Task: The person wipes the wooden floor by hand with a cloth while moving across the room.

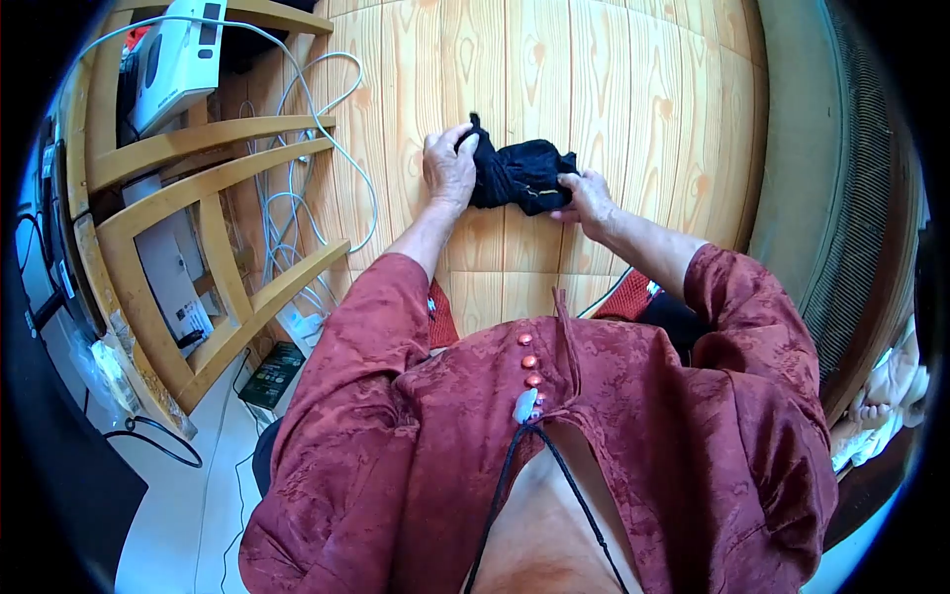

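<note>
A bunched, crumpled black cloth (524,176) stretches between my two hands, over the wood-patterned floor. My left hand (451,170) grips its left end, and a small dark tip of fabric sticks up beside the fingers. At the other end, my right hand (591,201) pinches the cloth's lower right edge between thumb and fingers. A thin yellowish line shows on the fabric near that hand. Folds hide what kind of item the cloth is.
On the left stands a wooden slatted frame (223,247), with a loose white cable (371,188) beside it and a white box (178,64) above. A dark green box (272,376) lies lower down. A padded seat edge (802,129) borders the right side.
</note>
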### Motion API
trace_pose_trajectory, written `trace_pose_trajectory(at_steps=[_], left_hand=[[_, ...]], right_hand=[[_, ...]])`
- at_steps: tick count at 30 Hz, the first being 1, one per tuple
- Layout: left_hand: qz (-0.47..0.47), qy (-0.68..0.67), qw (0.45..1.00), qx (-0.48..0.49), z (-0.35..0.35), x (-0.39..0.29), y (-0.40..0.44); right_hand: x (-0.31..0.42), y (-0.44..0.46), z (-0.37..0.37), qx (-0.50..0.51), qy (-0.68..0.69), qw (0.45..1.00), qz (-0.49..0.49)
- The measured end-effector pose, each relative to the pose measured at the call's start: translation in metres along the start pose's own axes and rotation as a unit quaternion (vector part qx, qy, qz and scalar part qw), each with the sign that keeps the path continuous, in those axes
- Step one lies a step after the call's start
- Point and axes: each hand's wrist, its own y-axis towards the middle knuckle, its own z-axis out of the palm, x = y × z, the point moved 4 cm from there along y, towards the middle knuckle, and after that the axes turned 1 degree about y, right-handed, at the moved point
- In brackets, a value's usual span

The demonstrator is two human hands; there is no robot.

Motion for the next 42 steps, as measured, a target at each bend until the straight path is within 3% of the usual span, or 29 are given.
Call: trace_pose_trajectory(at_steps=[2,4,5,7,8,11,16,21,24,25,26,28,29,30,34,38,42], left_hand=[[-0.045,-0.005,0.999,-0.003,-0.01,-0.014,0.0],[-0.053,0.022,0.997,0.054,-0.022,-0.028,-0.009],[-0.01,0.048,0.995,0.089,-0.027,-0.03,-0.022],[0.055,0.09,0.983,0.149,-0.032,-0.027,-0.045],[0.031,0.111,0.978,0.171,-0.028,-0.026,-0.051],[0.071,0.152,0.966,0.195,-0.004,-0.038,-0.061],[0.037,0.235,0.949,0.208,0.034,-0.061,-0.043],[0.09,0.3,0.922,0.228,0.053,-0.075,-0.008],[0.175,0.34,0.903,0.197,0.065,-0.072,0.006],[0.211,0.355,0.899,0.149,0.07,-0.067,0.015],[0.246,0.367,0.891,0.101,0.075,-0.062,0.02],[0.235,0.33,0.903,0.141,0.065,-0.078,0.028],[0.23,0.312,0.908,0.158,0.06,-0.084,0.031],[0.237,0.314,0.906,0.155,0.058,-0.085,0.031],[0.308,0.29,0.898,0.123,0.056,-0.085,0.023],[0.338,0.281,0.889,0.13,0.058,-0.088,0.008],[0.368,0.297,0.861,0.186,0.053,-0.096,0.012]], right_hand=[[0.008,-0.008,-0.004,0.002,-0.063,0.998,-0.005],[0.019,-0.018,-0.017,-0.003,-0.165,0.986,0.0],[0.022,-0.017,-0.023,-0.018,-0.22,0.975,-0.011],[0.029,-0.021,-0.03,0.009,-0.313,0.944,-0.103],[0.032,-0.024,-0.031,0.023,-0.359,0.921,-0.149],[0.027,-0.02,-0.014,0.01,-0.299,0.947,-0.117],[0.013,0.018,0.005,-0.062,-0.179,0.976,-0.106],[0.048,0.035,0.018,-0.062,-0.226,0.967,-0.104],[0.081,0.046,0.032,-0.084,-0.439,0.834,-0.322],[0.092,0.047,0.038,-0.062,-0.454,0.846,-0.273],[0.099,0.053,0.037,-0.025,-0.451,0.844,-0.289],[0.115,0.058,0.039,0.053,-0.445,0.834,-0.322],[0.12,0.061,0.033,0.139,-0.357,0.904,-0.189],[0.125,0.064,0.027,0.17,-0.336,0.909,-0.179],[0.151,0.072,-0.031,0.053,-0.322,0.902,-0.284],[0.15,0.084,-0.102,-0.095,-0.39,0.85,-0.34],[0.151,0.091,-0.117,-0.064,-0.313,0.895,-0.311]])
